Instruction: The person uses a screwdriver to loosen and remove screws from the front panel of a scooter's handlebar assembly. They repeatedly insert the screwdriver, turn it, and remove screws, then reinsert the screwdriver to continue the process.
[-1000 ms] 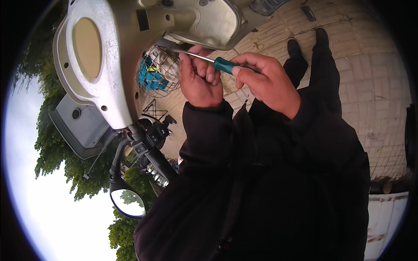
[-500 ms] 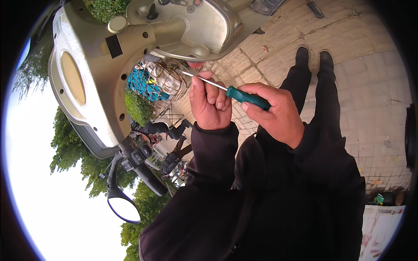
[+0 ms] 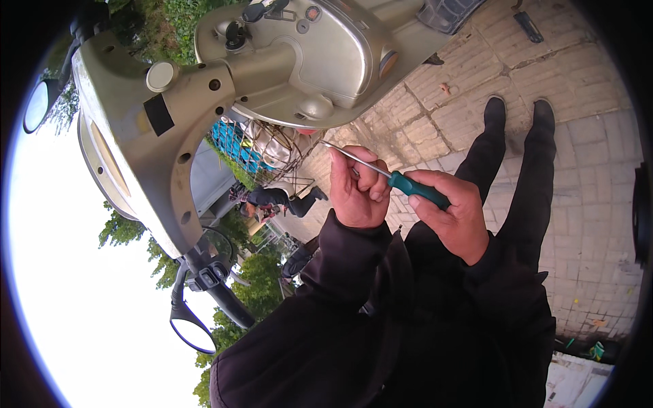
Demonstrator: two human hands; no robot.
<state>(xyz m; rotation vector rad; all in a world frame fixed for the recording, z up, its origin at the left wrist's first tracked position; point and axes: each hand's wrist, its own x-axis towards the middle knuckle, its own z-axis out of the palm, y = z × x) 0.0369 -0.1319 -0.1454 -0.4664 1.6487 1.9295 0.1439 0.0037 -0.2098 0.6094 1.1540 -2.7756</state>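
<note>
A screwdriver with a dark green handle and a thin metal shaft lies in my right hand, whose fingers and thumb wrap the handle. Its shaft points up and left, crossing over the curled fingers of my left hand. The left palm faces up, with the thumb raised near the shaft's tip; whether anything small sits in those fingers is hidden. Both hands are apart from the beige scooter, whose bodywork with several round screw holes is up and left of them.
A wire basket holding blue and pale cloth shows beyond the scooter body. The scooter's mirror and handlebar grip stick out at left. Paving covers the right side. A person in dark clothes is in the background.
My view has shifted, so scooter and background sit differently in it. Both hands and the screwdriver appear farther right and a little lower, their hold much the same.
</note>
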